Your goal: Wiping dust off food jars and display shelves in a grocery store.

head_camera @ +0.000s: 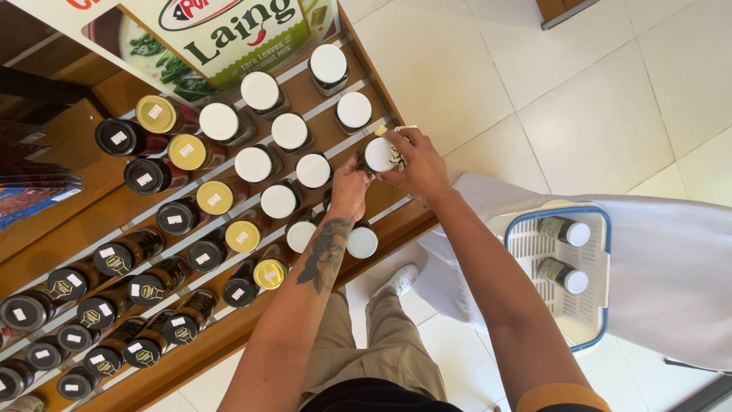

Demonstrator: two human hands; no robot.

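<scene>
Both my hands are on one white-lidded jar (pixel 379 155) at the right end of a wooden shelf (pixel 396 221). My left hand (pixel 349 191), on a tattooed forearm, touches the jar's left side. My right hand (pixel 415 164) wraps over its right side and lid edge. Around it stand more white-lidded jars (pixel 313 170) in rows. The jar's body is mostly hidden by my fingers.
Gold-lidded jars (pixel 216 197) and black-lidded jars (pixel 113 264) fill the rows to the left. A white basket with a blue rim (pixel 602 229) sits on a white cloth at right, holding two white-capped bottles (pixel 565 230). Pale floor tiles (pixel 579 91) lie beyond.
</scene>
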